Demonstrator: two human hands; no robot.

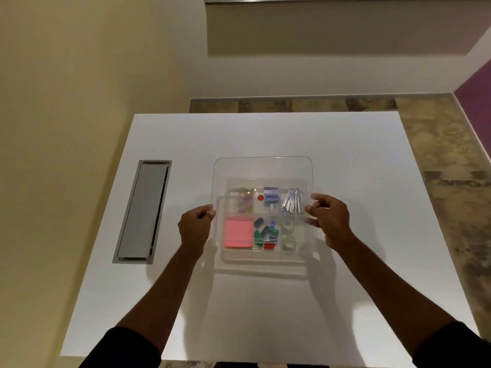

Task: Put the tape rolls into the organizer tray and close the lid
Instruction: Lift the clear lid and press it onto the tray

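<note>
Clear plastic lid (261, 168) pinched by left hand (195, 227) and right hand (329, 217); compartmented transparent organizer tray (265, 257) lies just below and nearer than both grips.

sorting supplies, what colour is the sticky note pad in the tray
Bright pink sticky note pad, front-left compartment, head view.

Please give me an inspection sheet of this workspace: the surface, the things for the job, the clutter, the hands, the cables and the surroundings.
Surface: white table, with a grey cable hatch set into it at the left.
Job's things: clear organizer tray at centre; two clear tape rolls lie in its near right compartment; clear lid is held above the tray, tilted, not yet closed.
Clutter: none loose on the table; the tray also holds a pink sticky pad and other small stationery.
Hands: left hand grips the lid's left edge, right hand its right edge.
Cables: nothing seen.
Surroundings: cream wall at left, patterned floor at right.
</note>
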